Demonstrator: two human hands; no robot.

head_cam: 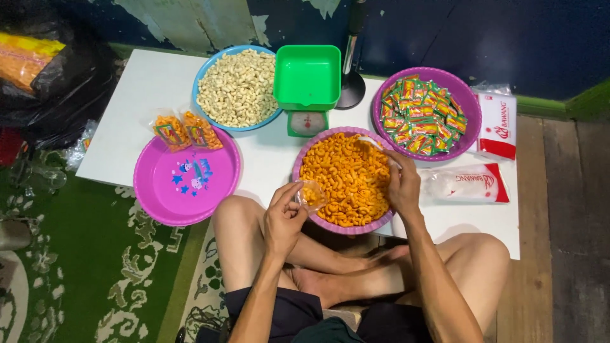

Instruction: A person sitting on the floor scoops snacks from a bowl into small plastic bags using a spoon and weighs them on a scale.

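1. Four round bowls sit before us: our left hand (284,216) pinches a small clear bag (311,194) at the purple bowl (305,159) of orange macaroni snacks (346,178); our right hand (401,184) grips a clear scoop (379,149) there.
2. Blue bowl (206,70) holds pale snacks; another purple bowl (467,101) holds sachets (422,117).
3. Two filled packets (187,131) lie on the pink plate (184,184).
4. Red-and-white packages (495,121) rest on the white table (146,108); green carpet (95,254) lies below.

We see orange snack curls (346,178) in purple bowl (305,159). Pale cream curls (238,86) in blue bowl (204,70). Green, red, yellow sachets (422,117) in second purple bowl (467,98). Pink tray (165,197) with blue star and cartoon print. Bright green scale pan (308,76). White table (146,95). Green carpet (82,254), cream scrollwork pattern.
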